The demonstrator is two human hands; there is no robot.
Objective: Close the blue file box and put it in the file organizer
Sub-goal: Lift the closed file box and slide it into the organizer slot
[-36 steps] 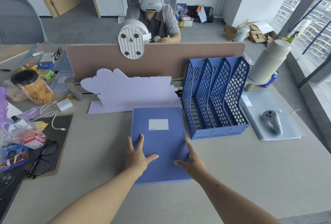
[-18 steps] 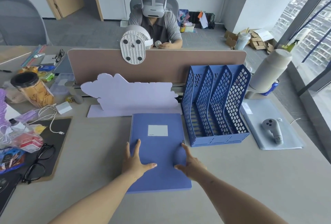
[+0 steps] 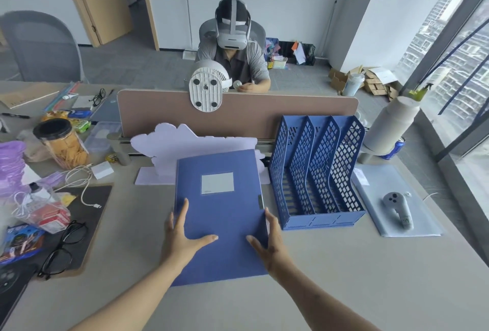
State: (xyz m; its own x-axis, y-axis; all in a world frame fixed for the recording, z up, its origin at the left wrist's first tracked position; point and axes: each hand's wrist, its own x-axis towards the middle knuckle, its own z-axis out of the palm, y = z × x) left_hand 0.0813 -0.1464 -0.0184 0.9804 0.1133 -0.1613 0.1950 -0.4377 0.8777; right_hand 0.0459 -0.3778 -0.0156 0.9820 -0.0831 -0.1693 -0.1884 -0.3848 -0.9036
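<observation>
The blue file box (image 3: 219,214) is shut, with a white label on its lid and a small clasp on its right edge. It sits in front of me at the desk's middle, and its far end overlaps the white cloud-shaped board. My left hand (image 3: 182,238) grips its left edge with the thumb on the lid. My right hand (image 3: 267,243) grips the right edge the same way, just below the clasp. The blue mesh file organizer (image 3: 299,161) stands upright immediately to the box's right, its three slots holding nothing.
A cloud-shaped board (image 3: 164,142) and a brown divider (image 3: 251,113) with a fan stand behind the box. A controller (image 3: 397,209) lies on a pale folder to the right. Glasses (image 3: 63,246), a jar (image 3: 63,142) and cables crowd the left. A person sits opposite.
The box's far end has come up over the cloud board's base. Both hands have shifted from lying on the lid to clasping its side edges.
</observation>
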